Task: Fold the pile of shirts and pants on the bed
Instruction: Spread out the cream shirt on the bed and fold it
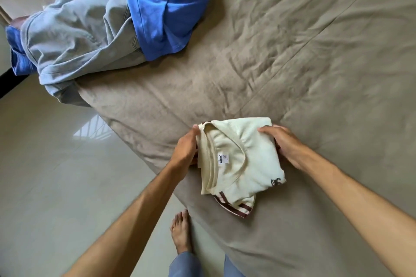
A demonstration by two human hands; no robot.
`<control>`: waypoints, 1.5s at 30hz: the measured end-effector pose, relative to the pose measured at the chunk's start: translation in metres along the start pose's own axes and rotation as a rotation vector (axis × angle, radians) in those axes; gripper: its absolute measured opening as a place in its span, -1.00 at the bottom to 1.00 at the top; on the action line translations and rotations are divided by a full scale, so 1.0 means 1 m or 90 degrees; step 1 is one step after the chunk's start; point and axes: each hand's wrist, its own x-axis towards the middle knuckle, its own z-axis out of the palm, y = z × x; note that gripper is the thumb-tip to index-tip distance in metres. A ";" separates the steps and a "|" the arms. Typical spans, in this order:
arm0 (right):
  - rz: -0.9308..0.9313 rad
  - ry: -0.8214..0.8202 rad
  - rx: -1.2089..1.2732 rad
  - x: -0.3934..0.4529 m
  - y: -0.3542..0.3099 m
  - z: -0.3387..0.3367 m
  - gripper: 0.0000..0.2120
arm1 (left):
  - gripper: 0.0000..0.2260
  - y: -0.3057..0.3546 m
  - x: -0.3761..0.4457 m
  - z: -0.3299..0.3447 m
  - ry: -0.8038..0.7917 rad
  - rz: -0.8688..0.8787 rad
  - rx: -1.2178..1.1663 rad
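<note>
My foot (181, 231) stands bare on the tiled floor (56, 175), right against the edge of the bed (315, 63).

Just beyond it lies the cream shirt (238, 159), near the bed's front edge, folded down into a compact packet with the collar and its label facing up and a brown-striped cuff poking out at the near corner. My left hand (185, 149) grips its left side, fingers curled under the edge. My right hand (282, 144) holds the right side, thumb on top and fingers wrapped round the fold. Both hands are grasping the shirt, one at each side, so I judge this fold is finished or nearly so, and I am squaring it off or about to set it aside.

Farther off, at the bed's far left corner and well apart from the shirt, sits the unfolded heap. In it I count a blue garment (166, 4) crumpled on top and a pale grey-blue garment (76, 36) that looks like pants, spilling toward the edge. A bit of blue shows at the heap's left end too; I cannot tell whether it is a 3rd piece or part of the same blue one.

So the count: 1 shirt folded, at least 2 garments left to fold. I see no finished stack elsewhere on the bed, so by my reckoning the job is about a third done.
</note>
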 end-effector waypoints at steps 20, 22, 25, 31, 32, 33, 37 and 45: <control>0.194 0.036 0.471 -0.078 0.105 0.003 -0.55 | -0.79 -0.051 -0.063 0.013 0.051 -0.035 -0.066; 0.218 0.082 0.520 -0.090 0.112 0.015 -0.41 | -0.79 -0.049 -0.067 0.016 0.037 -0.053 -0.071; 0.224 0.093 0.517 -0.109 0.113 0.034 -0.25 | -0.72 -0.047 -0.073 0.021 0.018 -0.077 -0.110; 0.177 -0.021 0.805 -0.130 0.112 0.055 -0.47 | -0.87 -0.042 -0.086 0.032 -0.031 -0.091 -0.200; 0.164 -0.036 0.845 -0.129 0.113 0.057 -0.46 | -0.86 -0.043 -0.086 0.034 -0.027 -0.093 -0.202; 0.159 -0.041 0.864 -0.128 0.114 0.060 -0.45 | -0.85 -0.044 -0.086 0.036 -0.019 -0.098 -0.199; 0.207 -0.032 0.879 -0.123 0.118 0.076 -0.44 | -0.87 -0.050 -0.087 0.046 -0.009 -0.123 -0.203; 0.203 0.196 0.564 -0.108 0.121 0.088 -0.84 | -0.85 -0.077 -0.088 0.040 0.065 -0.104 -0.083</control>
